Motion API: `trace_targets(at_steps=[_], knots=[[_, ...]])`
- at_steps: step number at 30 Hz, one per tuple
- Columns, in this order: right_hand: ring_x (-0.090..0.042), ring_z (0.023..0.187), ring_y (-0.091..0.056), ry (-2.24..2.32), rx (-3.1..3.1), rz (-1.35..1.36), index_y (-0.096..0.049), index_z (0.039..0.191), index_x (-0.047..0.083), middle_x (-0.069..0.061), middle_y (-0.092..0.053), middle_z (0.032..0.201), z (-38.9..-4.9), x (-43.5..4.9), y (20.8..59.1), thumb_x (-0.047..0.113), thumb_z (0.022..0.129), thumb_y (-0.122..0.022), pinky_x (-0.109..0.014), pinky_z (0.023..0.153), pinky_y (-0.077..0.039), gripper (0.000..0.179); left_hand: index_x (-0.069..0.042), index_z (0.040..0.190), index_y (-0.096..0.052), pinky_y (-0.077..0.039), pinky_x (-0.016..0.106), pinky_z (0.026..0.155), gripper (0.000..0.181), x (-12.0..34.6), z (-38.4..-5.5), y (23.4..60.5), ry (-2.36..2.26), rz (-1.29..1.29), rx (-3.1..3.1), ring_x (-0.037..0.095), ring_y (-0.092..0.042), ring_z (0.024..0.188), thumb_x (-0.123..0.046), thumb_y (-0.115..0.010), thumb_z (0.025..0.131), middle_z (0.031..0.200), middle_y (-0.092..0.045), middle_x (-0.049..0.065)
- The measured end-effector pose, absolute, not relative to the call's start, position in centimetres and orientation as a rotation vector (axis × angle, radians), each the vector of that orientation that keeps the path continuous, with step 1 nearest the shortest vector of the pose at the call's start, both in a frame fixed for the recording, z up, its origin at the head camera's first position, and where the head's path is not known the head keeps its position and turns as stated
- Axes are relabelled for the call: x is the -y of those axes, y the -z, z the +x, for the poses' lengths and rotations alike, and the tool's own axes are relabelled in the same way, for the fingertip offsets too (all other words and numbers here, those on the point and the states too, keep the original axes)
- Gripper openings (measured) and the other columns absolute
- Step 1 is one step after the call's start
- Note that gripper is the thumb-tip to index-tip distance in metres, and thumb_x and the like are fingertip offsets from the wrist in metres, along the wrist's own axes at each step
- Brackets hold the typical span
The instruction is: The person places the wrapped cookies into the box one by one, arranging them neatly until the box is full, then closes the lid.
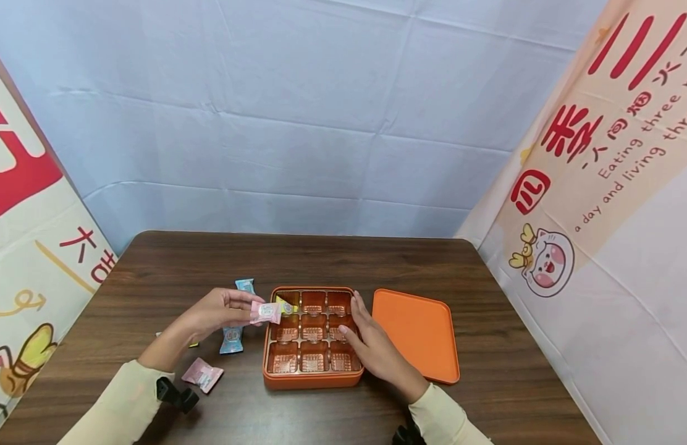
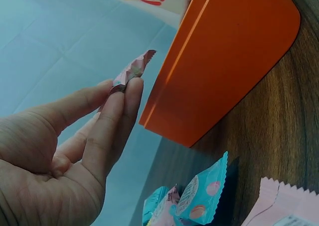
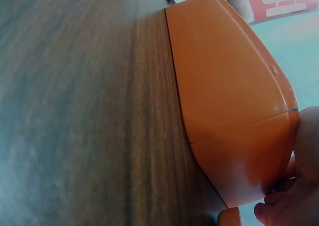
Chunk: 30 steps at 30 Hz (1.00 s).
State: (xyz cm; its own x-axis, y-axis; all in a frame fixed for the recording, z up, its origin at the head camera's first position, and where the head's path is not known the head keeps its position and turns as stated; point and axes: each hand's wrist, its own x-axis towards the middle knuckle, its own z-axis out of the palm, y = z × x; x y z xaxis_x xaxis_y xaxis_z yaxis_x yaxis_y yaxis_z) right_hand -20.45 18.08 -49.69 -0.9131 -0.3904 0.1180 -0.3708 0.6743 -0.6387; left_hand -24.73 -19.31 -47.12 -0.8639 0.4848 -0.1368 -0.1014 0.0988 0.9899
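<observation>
My left hand (image 1: 218,311) pinches a small pink wrapped candy (image 1: 265,313) between thumb and fingertips. The candy is just above the left rim of an orange box (image 1: 312,381), near its back left corner. Nine brown clear compartments fill the box, and a yellow candy (image 1: 286,306) lies in the back left one. In the left wrist view, the pinched candy (image 2: 133,71) appears edge-on beside the box wall (image 2: 224,61). Against the box's right rim rests my right hand (image 1: 377,346), its fingers straight and its thumb over the edge. The right wrist view shows the box's outer side (image 3: 229,86).
An orange lid (image 1: 418,337) lies right of the box. Left of it are blue candies (image 1: 231,340), with another pink candy (image 1: 202,375) nearer the front. Part of a yellow wrapper (image 1: 194,344) shows beneath my left wrist. All sit on a dark wooden table (image 1: 321,259).
</observation>
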Motion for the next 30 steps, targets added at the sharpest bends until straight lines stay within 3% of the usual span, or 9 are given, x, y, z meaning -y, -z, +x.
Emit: trace_targets(at_steps=[30], knots=[[-0.023, 0.152, -0.017, 1.093, -2.841, -0.645, -0.013, 0.162, 0.008, 0.004, 0.004, 0.168, -20.3, -18.0, 49.6, 0.048, 0.108, -0.044, -0.051, 0.120, -0.027, 0.075, 0.010, 0.124, -0.066, -0.060, 0.047, 0.084, 0.038, 17.6, -24.3, 46.3, -1.679, 0.421, -2.110, 0.027, -0.074, 0.087, -0.008, -0.075, 0.092, 0.096, -0.074, 0.016]])
